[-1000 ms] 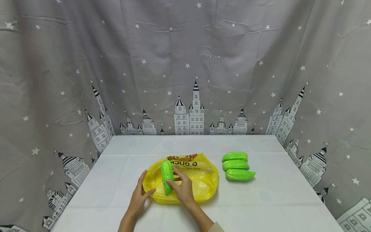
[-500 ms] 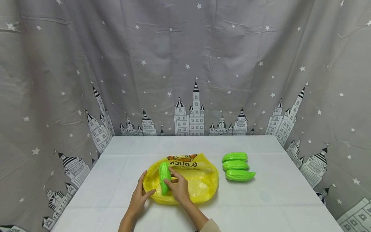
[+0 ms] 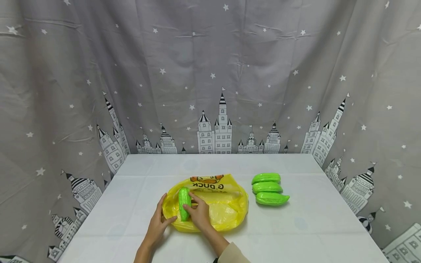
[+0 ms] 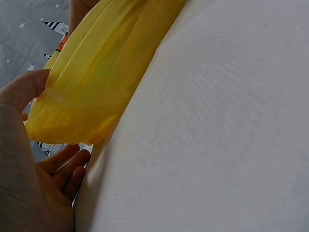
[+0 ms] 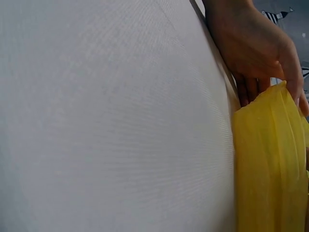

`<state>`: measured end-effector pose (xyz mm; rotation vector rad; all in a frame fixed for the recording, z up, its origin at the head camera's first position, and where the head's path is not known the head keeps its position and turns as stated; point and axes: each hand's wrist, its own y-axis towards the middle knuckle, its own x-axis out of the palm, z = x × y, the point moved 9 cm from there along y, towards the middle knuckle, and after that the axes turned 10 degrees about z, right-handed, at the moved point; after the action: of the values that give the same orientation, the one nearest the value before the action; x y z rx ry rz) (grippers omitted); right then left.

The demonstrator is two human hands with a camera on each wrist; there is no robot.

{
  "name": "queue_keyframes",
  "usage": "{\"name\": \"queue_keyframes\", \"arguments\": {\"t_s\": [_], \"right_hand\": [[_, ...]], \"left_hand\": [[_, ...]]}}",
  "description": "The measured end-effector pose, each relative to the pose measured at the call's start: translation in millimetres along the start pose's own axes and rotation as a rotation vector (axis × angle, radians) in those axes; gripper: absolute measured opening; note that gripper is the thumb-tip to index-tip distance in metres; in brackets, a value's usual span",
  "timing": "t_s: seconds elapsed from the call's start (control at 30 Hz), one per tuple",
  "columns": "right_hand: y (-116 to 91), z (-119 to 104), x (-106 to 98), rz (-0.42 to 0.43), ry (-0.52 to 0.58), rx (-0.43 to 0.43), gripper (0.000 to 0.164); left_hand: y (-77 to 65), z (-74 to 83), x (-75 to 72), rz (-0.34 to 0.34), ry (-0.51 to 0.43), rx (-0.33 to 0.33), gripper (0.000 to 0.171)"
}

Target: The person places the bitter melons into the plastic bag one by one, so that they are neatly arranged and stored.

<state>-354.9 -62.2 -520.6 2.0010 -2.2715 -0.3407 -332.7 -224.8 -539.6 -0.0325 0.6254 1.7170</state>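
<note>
Head cam fwd/down, farther off; wrist cams v. close, all share bag (image 4: 106, 72).

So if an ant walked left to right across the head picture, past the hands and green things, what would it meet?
Left hand → one green vegetable → right hand → three stacked-looking green vegetables.

A curtained-off tabletop set, like a small filming booth.
A grey, folded cloth curtain (image 3: 210, 47) hangs from 9 o'clock through 12 to 3 o'clock, printed with small white stars (image 3: 212, 75) and black-and-white castle buildings (image 3: 223, 129), the tallest at 12. It surrounds a white, flat, straight-edged table (image 3: 315, 215) with a faintly creased surface, its far edge at 12 o'clock against the castles. What kind of room lies behind the cloth cannot be told.
</note>
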Motion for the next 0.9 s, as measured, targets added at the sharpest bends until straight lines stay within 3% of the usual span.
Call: {"name": "queue_keyframes", "arguments": {"t_s": [0.57,0.9], "right_hand": [[2.8,11.4,9.3,0.026,-0.091,-0.007,0.049],[1.5,7.5,16.6,-0.009,-0.107,-0.04,0.051]], "left_hand": [[-1.4,0.2,0.5,0.008,-0.005,0.011,0.085],[-2.3,3.0,-1.1,0.012,0.001,0.043,0.085]]}}
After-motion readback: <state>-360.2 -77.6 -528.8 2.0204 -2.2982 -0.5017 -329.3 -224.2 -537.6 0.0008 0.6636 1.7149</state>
